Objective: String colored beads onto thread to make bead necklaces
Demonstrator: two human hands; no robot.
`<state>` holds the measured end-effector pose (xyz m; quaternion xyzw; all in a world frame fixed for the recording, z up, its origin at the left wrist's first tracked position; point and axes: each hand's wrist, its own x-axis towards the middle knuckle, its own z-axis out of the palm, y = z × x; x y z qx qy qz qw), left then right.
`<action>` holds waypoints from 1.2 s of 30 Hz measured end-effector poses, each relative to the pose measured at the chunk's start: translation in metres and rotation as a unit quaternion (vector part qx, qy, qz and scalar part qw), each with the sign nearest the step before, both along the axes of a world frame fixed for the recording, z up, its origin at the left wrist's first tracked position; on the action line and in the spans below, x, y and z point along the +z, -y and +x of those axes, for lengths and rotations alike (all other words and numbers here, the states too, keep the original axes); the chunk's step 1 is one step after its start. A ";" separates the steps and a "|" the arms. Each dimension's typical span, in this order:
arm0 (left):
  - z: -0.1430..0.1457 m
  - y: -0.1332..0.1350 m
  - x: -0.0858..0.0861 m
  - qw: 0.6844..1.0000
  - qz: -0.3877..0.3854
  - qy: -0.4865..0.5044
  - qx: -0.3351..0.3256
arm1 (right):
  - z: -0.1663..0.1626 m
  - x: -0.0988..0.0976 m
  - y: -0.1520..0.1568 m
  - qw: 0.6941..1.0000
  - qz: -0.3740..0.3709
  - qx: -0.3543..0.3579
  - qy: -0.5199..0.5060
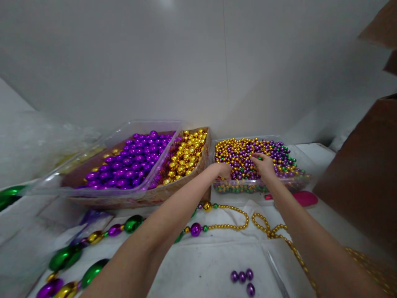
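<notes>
My left hand (223,169) is at the near left corner of a clear plastic bin (248,182) full of small gold, purple and green beads (238,155). Its fingers are curled down and partly hidden; what they hold, if anything, does not show. Over the middle of the same beads is my right hand (264,164), thumb and forefinger drawn together at the tips. Anything pinched there is too small to name. Below my arms lies a necklace with large beads (195,229) and a gold bead strand (229,227), touched by neither hand.
To the left, a clear tub (105,191) of larger purple beads (130,161) adjoins a cardboard box holding gold beads (186,155). Several loose purple beads (242,277) and metal tweezers (276,271) lie in front. A pink object (305,198) and brown cardboard (356,182) are at right.
</notes>
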<state>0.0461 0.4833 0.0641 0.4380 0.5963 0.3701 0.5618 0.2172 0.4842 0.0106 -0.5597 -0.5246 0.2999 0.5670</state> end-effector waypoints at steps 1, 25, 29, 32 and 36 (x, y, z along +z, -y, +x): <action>-0.001 0.001 0.002 1.000 -0.004 0.007 -0.003 | -0.001 0.002 0.002 1.000 -0.007 0.001 -0.024; -0.065 0.319 -0.082 0.805 -0.256 0.522 0.118 | -0.026 -0.035 0.338 0.682 -0.274 0.052 -0.676; -0.067 0.351 -0.085 0.796 -0.244 0.534 0.145 | -0.028 -0.042 0.370 0.654 -0.273 0.018 -0.705; -0.066 0.366 -0.083 0.788 -0.246 0.549 0.134 | -0.033 -0.038 0.381 0.655 -0.274 0.015 -0.704; -0.066 0.381 -0.080 0.771 -0.234 0.581 0.111 | -0.047 -0.032 0.390 0.655 -0.277 0.036 -0.703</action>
